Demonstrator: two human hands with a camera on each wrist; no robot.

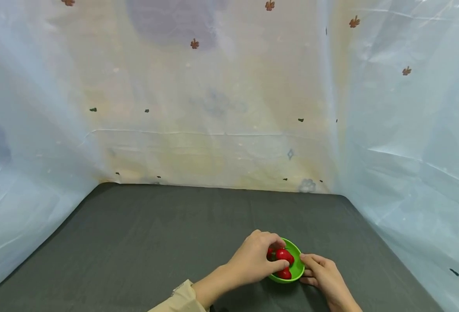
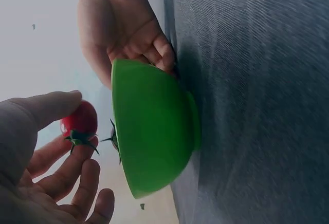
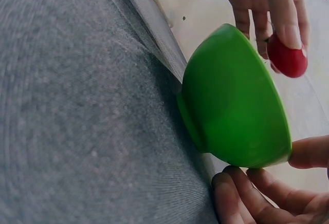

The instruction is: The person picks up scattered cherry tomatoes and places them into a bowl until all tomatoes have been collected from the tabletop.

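A small green bowl [image 1: 296,269] stands on the dark grey table near its front edge. My left hand [image 1: 278,255] reaches over the bowl from the left and pinches a red tomato [image 1: 285,255] with a green stalk just above the rim. In the left wrist view the tomato [image 2: 79,121] sits between thumb and fingers beside the bowl [image 2: 154,131]. My right hand [image 1: 305,269] holds the bowl's right side, thumb on the rim and fingers curled against the wall. Another tomato [image 1: 285,274] lies inside the bowl. In the right wrist view the bowl [image 3: 231,111] and held tomato [image 3: 286,58] show.
The grey table cloth [image 1: 155,234] stretches left and back from the bowl. Pale translucent sheeting [image 1: 213,108] with small leaf prints walls in the table at the back and on both sides.
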